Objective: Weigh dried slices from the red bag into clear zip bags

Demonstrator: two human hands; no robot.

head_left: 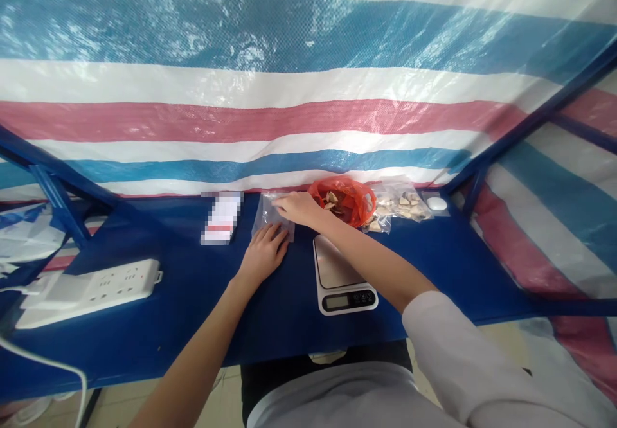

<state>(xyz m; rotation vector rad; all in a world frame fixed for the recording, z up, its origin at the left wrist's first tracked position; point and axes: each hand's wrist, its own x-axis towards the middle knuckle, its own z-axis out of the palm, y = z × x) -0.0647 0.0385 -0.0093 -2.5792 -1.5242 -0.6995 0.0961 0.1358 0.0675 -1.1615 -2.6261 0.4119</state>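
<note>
A clear plastic bag lies flat near the back of the blue table; whether it is one bag or a stack I cannot tell. My left hand rests over its lower part, fingers stretched out and flat. Fingers of my right hand are closed at the bag's upper part, seemingly pinching the film. Just right of that hand stands an open red plastic bag with pale dried slices in it. Below my right forearm sits a white kitchen scale, partly covered by the arm, with nothing visible on its plate.
Clear bags filled with dried slices lie at the back right, beside a white rounded object. A blurred-out white and red item lies left of my hands. A white power strip with a cord occupies the left side. Blue frame bars flank the table.
</note>
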